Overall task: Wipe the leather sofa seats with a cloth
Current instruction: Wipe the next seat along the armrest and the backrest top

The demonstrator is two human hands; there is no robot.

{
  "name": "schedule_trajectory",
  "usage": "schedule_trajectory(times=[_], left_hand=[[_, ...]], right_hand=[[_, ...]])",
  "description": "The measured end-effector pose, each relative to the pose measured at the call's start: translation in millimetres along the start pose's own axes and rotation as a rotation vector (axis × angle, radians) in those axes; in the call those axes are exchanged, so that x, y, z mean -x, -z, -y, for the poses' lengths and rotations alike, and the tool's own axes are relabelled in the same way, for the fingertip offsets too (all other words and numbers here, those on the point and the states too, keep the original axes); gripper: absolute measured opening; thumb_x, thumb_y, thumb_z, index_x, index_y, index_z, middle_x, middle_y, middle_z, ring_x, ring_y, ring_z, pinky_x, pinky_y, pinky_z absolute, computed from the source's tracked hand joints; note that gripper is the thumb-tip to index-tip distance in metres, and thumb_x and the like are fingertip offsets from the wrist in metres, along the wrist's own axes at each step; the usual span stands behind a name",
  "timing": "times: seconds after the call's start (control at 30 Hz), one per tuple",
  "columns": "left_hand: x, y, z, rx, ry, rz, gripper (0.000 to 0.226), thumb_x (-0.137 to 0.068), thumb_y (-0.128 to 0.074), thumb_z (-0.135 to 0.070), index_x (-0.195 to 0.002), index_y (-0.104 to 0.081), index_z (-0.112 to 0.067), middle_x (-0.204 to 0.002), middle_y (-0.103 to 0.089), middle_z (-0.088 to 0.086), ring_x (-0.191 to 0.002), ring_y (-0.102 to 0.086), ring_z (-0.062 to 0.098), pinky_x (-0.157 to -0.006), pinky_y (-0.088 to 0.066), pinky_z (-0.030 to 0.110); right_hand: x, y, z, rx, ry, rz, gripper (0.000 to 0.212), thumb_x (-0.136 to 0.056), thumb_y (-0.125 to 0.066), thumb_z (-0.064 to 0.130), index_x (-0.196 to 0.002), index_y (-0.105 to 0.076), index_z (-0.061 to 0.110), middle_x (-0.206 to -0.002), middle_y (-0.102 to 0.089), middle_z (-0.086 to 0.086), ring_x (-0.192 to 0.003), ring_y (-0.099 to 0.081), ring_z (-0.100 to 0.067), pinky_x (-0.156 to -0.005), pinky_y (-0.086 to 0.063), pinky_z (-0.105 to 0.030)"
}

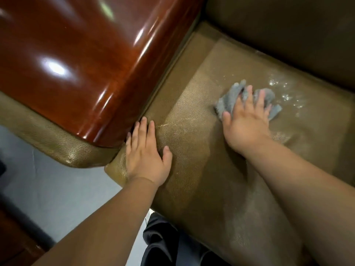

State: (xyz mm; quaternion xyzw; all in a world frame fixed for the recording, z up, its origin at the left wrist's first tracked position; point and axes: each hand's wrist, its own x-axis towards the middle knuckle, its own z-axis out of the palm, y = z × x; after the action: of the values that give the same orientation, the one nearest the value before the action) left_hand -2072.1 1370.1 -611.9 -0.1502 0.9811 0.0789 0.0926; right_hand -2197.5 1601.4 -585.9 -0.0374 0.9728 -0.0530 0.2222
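The sofa seat [192,150] fills the frame's centre. Your left hand [146,156] rests flat, fingers straight, near its lower-left corner. Your right hand [247,120], fingers spread, presses the crumpled grey cloth [228,100] centre-right; it is bunched, without a clear long axis.

Two bare forearms, sleeveless to the frame's edge, end in a left hand [147,154] and a right hand [247,121] without rings, watch or gloves; dark trousers [159,239] show below.

glossy wooden armrest [73,60]; grainy leather seat [192,150]; fuzzy grey cloth [226,102].
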Motion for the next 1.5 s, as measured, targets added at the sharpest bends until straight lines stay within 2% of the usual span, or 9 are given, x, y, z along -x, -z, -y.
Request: schedule_trajectory(times=[0.13, 0.23, 0.47, 0.6, 0.73, 0.93, 1.2, 1.4, 1.5], left_hand=[[2, -8, 2, 0.037, 0.049, -0.011, 0.088, -0.090, -0.034, -0.047, -0.168, -0.011, -0.013, -0.176, -0.005, 0.004, -0.162, -0.005, 0.023, -0.132, -0.002, 0.043], [2, -5, 3, 0.031, 0.045, 0.030, 0.089, -0.089, -0.028, -0.050, -0.167, -0.004, -0.013, -0.176, 0.000, 0.005, -0.162, -0.002, 0.025, -0.132, -0.003, 0.045], [2, -12, 4, 0.035, 0.027, 0.002, 0.092, -0.088, -0.039, -0.049, -0.167, -0.014, -0.009, -0.176, -0.008, 0.011, -0.161, -0.009, 0.028, -0.131, -0.006, 0.047], [1, -9, 3, 0.019, 0.025, 0.031, 0.092, -0.088, -0.038, -0.053, -0.167, -0.017, -0.009, -0.175, -0.010, 0.012, -0.160, -0.012, 0.029, -0.130, -0.009, 0.048], [0, -7, 3, -0.008, 0.032, 0.030, 0.089, -0.088, -0.037, -0.055, -0.164, -0.025, -0.009, -0.174, -0.017, 0.012, -0.159, -0.018, 0.030, -0.128, -0.016, 0.050], [1, -15, 2, 0.050, 0.021, -0.040, 0.091, -0.085, -0.047, -0.052, -0.165, -0.028, -0.013, -0.174, -0.017, 0.010, -0.159, -0.019, 0.030, -0.128, -0.010, 0.048], [0, -17, 5, 0.034, -0.014, -0.079, 0.079, -0.082, -0.048, -0.048, -0.148, -0.046, -0.005, -0.166, -0.031, 0.020, -0.152, -0.030, 0.039, -0.123, -0.019, 0.055], [-1, -13, 4, 0.061, 0.012, -0.023, 0.093, -0.081, -0.051, -0.051, -0.163, -0.034, -0.011, -0.173, -0.020, 0.013, -0.158, -0.022, 0.034, -0.127, -0.011, 0.049], [-1, -6, 5, 0.047, 0.012, 0.017, 0.092, -0.080, -0.052, -0.051, -0.162, -0.036, -0.011, -0.173, -0.022, 0.013, -0.157, -0.024, 0.034, -0.126, -0.015, 0.048]], right_hand=[[58, -49, 63, 0.114, 0.547, -0.036, 0.073, -0.103, -0.029, 0.051, -0.167, -0.011, 0.021, -0.174, 0.003, -0.005, -0.159, 0.011, -0.032, -0.127, 0.011, -0.052], [55, -49, 58, 0.162, 0.651, 0.006, 0.071, -0.104, -0.029, 0.055, -0.166, -0.015, 0.024, -0.174, -0.002, -0.003, -0.160, 0.008, -0.027, -0.129, 0.005, -0.051], [-55, 1, 56, 0.076, 0.112, -0.050, 0.069, -0.105, -0.027, 0.049, -0.166, -0.015, 0.017, -0.174, 0.001, -0.011, -0.158, 0.011, -0.038, -0.127, 0.005, -0.058], [21, -39, 88, 0.138, 0.496, -0.107, 0.066, -0.101, -0.039, 0.044, -0.161, -0.035, 0.017, -0.172, -0.018, -0.010, -0.159, -0.008, -0.039, -0.127, -0.009, -0.061], [13, -30, 73, 0.236, 0.759, 0.024, 0.067, -0.105, -0.027, 0.056, -0.164, -0.022, 0.025, -0.174, -0.008, -0.004, -0.160, 0.003, -0.029, -0.129, -0.002, -0.053], [-119, 16, 94, 0.126, 0.127, -0.049, 0.070, -0.106, -0.028, 0.053, -0.165, -0.020, 0.016, -0.173, 0.003, -0.014, -0.158, 0.012, -0.040, -0.127, 0.004, -0.060], [-32, -24, 90, 0.232, 0.797, -0.027, 0.067, -0.102, -0.033, 0.060, -0.161, -0.034, 0.027, -0.172, -0.017, -0.009, -0.159, -0.007, -0.035, -0.129, -0.001, -0.054], [-111, 10, 80, 0.181, 0.280, -0.073, 0.075, -0.101, -0.026, 0.063, -0.164, -0.022, 0.023, -0.173, -0.005, -0.014, -0.159, 0.006, -0.039, -0.127, -0.002, -0.060], [-58, -12, 96, 0.185, 0.405, -0.110, 0.074, -0.099, -0.029, 0.058, -0.161, -0.034, 0.019, -0.171, -0.014, -0.017, -0.158, -0.001, -0.042, -0.126, -0.004, -0.063]])
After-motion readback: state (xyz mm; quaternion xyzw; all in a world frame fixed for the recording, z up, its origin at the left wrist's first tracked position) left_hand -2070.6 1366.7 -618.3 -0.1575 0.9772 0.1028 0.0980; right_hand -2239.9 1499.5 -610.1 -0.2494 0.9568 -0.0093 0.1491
